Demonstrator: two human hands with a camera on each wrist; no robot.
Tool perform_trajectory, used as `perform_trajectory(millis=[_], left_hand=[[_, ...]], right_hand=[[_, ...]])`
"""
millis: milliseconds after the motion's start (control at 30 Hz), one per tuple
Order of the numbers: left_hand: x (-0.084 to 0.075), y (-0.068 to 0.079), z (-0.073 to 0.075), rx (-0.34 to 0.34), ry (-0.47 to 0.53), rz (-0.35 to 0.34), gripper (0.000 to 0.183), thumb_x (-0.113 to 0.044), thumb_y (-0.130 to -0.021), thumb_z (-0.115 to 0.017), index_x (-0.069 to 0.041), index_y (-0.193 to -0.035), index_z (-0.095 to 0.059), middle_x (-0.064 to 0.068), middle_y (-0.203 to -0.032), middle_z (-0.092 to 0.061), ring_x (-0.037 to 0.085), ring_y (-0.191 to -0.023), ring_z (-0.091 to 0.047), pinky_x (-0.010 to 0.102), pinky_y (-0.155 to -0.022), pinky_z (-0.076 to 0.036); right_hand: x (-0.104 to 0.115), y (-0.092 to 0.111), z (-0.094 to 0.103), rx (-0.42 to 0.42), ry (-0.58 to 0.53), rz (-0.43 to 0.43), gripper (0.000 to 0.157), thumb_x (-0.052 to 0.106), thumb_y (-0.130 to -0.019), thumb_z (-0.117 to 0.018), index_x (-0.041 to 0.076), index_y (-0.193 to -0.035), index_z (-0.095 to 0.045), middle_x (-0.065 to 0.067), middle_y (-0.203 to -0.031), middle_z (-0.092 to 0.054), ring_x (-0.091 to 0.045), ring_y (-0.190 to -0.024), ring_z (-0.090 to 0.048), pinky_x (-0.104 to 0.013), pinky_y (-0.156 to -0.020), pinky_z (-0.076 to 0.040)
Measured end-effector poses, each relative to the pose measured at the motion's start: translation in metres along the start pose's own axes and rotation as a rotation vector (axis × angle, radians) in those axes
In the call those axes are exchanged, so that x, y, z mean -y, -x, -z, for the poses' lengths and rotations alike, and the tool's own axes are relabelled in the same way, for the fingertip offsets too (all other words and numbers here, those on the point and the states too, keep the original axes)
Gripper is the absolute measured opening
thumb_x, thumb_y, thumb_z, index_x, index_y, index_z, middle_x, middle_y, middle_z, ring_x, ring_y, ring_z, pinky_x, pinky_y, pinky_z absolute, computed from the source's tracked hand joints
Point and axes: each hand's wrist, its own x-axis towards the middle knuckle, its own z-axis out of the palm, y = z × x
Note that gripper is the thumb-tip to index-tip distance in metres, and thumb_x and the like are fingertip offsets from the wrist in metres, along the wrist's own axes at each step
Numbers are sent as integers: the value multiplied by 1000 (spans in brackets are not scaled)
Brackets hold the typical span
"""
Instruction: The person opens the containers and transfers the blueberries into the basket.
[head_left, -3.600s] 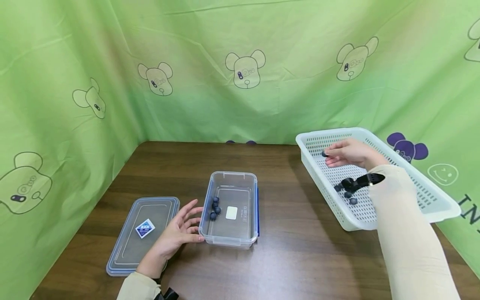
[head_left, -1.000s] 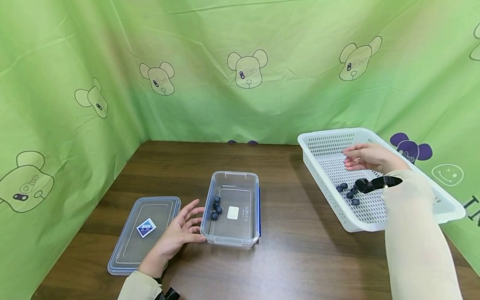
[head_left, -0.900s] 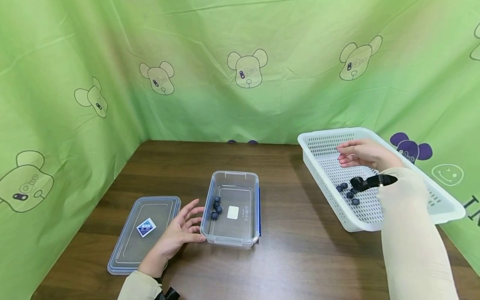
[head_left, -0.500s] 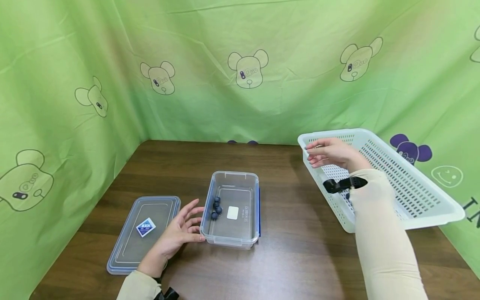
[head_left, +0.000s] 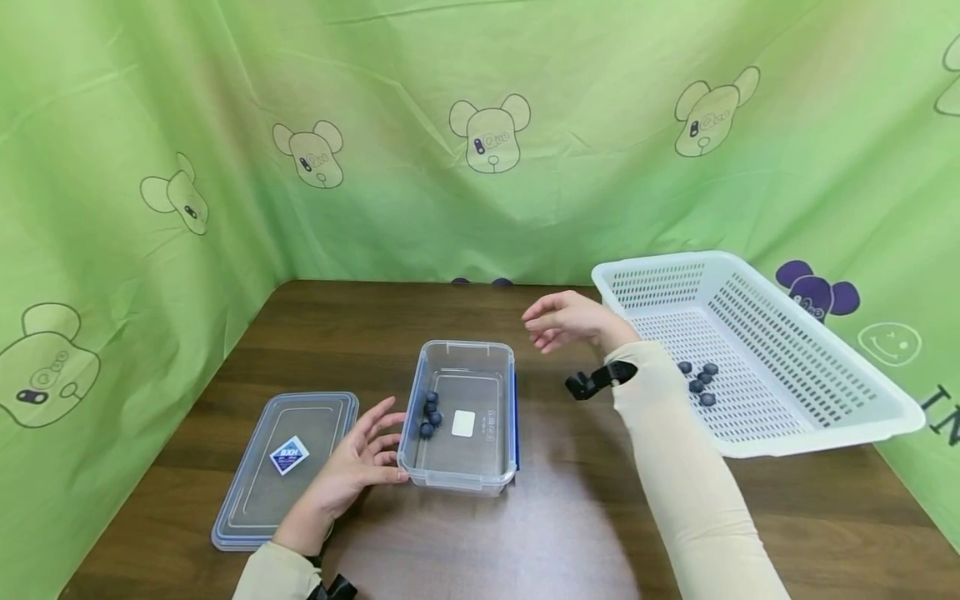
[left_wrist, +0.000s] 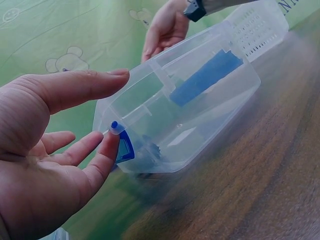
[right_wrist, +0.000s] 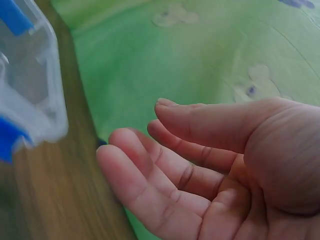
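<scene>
My left hand (head_left: pixel 358 465) touches the left side of a clear food container (head_left: pixel 472 481), its fingers loosely spread and its thumb by the near corner. In the left wrist view the forefinger meets a blue latch (left_wrist: pixel 126 147) on the container. Several blueberries (head_left: pixel 432 417) lie along the container's left wall. Over the table, between container and basket, hovers my right hand (head_left: pixel 568 322). Its thumb and fingers are loosely bent and apart in the right wrist view, with no berry visible between them. More blueberries (head_left: pixel 701 384) lie in a white perforated basket (head_left: pixel 795 350), partly beside the right sleeve.
A clear lid (head_left: pixel 251 492) with a blue rim and a blue-and-white label lies flat to the left of the container, under the left wrist. Green printed cloth (head_left: pixel 390 192) hangs behind and beside the brown wooden table (head_left: pixel 570 517).
My right hand, pinching a blueberry over the basket 3.6 seconds ago, has moved left out past the basket's rim, no berry showing. The left hand and the container stay in place.
</scene>
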Motion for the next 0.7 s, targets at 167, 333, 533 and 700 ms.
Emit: perform_trajectory(millis=[167, 333, 533, 700], left_hand=[[1, 0, -1, 0, -1, -11, 107, 15, -73, -77, 8, -154, -9, 37, -147, -24, 20, -111, -55, 27, -84, -55], [2, 0, -1, 0, -2, -19, 107, 15, -72, -77, 8, -154, -8, 35, -147, -26, 20, -111, -54, 27, -85, -54], [2, -1, 0, 1, -8, -22, 107, 14, -73, -78, 8, -154, -9, 34, -147, -27, 21, -112, -54, 27, -86, -54], [2, 0, 0, 2, -17, -23, 106, 13, -74, -78, 8, -154, -9, 33, -146, -28, 23, -113, -54, 27, -86, -54]], right_hand=[[6, -16, -30, 62, 16, -6, 30, -1, -97, -57, -15, -122, -50, -14, -83, -64, -17, -68, -65, -31, -68, -59], [12, -28, -56, 116, 21, -17, 30, -1, -97, -57, -15, -123, -50, -13, -82, -64, -16, -67, -63, -31, -67, -59], [12, -44, -83, 165, 31, -60, 27, 0, -97, -57, -13, -120, -53, -9, -77, -62, -15, -64, -63, -31, -64, -59], [7, -55, -103, 206, 29, -129, 19, 1, -98, -56, -10, -114, -56, -10, -75, -62, -17, -63, -63, -29, -62, -58]])
